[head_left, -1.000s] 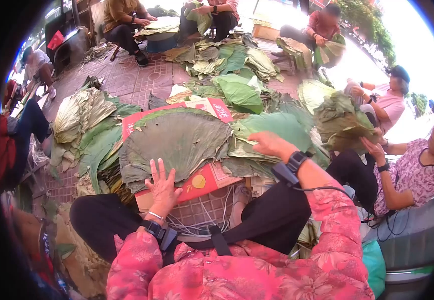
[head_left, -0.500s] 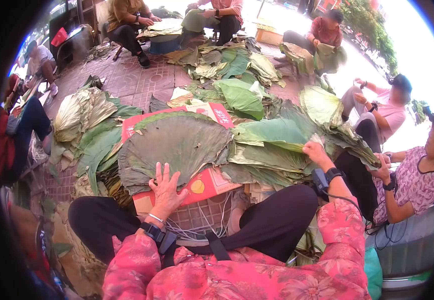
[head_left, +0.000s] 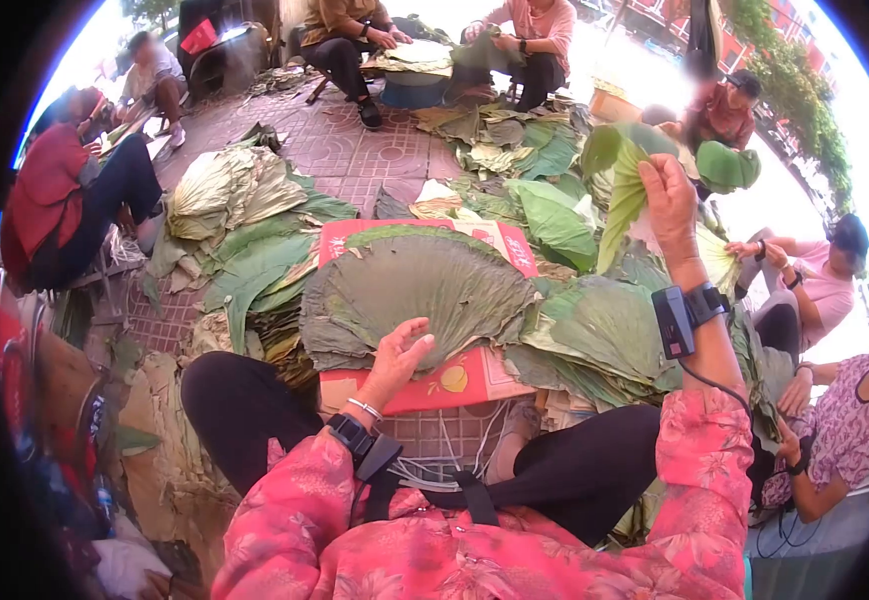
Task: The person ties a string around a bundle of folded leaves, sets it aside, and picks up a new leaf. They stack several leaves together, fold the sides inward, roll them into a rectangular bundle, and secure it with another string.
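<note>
My right hand (head_left: 671, 205) is raised at the upper right, its fingers closed on a folded green lotus leaf (head_left: 622, 195) that hangs down from them. Low in front of me, my left hand (head_left: 395, 362) is open, thumb apart from the fingers, at the near edge of a fan-shaped, grey-brown lotus leaf (head_left: 425, 295). That dull leaf lies spread across a red cardboard box (head_left: 455, 378). Right of the box is a layered pile of green lotus leaves (head_left: 605, 335), below my raised hand.
More leaves are heaped left of the box, with a pale dried bundle (head_left: 235, 190) on top. Others lie on the paving (head_left: 305, 165) beyond. Several people sit around, one in a patterned top (head_left: 840, 425) close on my right. White cords (head_left: 445, 470) lie between my legs.
My right hand has lifted a green leaf up from the right-hand pile. My left hand has drawn back from the dull leaf's surface toward its near edge. The view has shifted.
</note>
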Tool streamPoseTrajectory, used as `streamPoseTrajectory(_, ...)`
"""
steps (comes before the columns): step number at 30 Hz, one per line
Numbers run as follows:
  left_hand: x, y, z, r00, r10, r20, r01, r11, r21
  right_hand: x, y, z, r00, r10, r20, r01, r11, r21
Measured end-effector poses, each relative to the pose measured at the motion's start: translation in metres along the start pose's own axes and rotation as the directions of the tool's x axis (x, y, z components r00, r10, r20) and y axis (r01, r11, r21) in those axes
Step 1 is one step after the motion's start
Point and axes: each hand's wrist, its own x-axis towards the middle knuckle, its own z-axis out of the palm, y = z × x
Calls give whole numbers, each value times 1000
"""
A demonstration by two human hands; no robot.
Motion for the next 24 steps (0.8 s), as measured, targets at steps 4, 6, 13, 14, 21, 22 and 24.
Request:
streamPoseTrajectory(4, 15, -1, -22, 998, -55, 27, 62, 894, -443, -40, -82, 71, 959, -151, 239, 145, 989, 41)
streamPoseTrajectory(6, 22, -4, -36, 996, -84, 37, 89, 788, -610, -83, -76, 113, 860, -338, 382, 336, 939, 75)
streamPoseTrajectory(13, 28, -21, -62, 976, -150, -155, -26, 632, -774, -228, -34, 184, 622, -280, 731, 335, 939, 74)
streamPoseTrajectory(14, 30, -23, -63, 978, -138, -159, -27, 666, -746, -231, -30, 187, 649, -288, 704, 315, 944, 95)
streamPoseTrajectory(21, 54, -19, -63, 991, -126, -37, 48, 608, -792, -236, -25, 178, 825, 129, 550, -269, 946, 182)
streamPoseTrajectory(22, 55, -15, -58, 989, -126, -81, 30, 698, -716, -234, -24, 176, 806, 246, 539, -401, 896, 190)
streamPoseTrajectory(24, 60, -10, -48, 980, -109, -168, 3, 847, -532, -231, -24, 173, 822, 284, 494, -445, 862, 244)
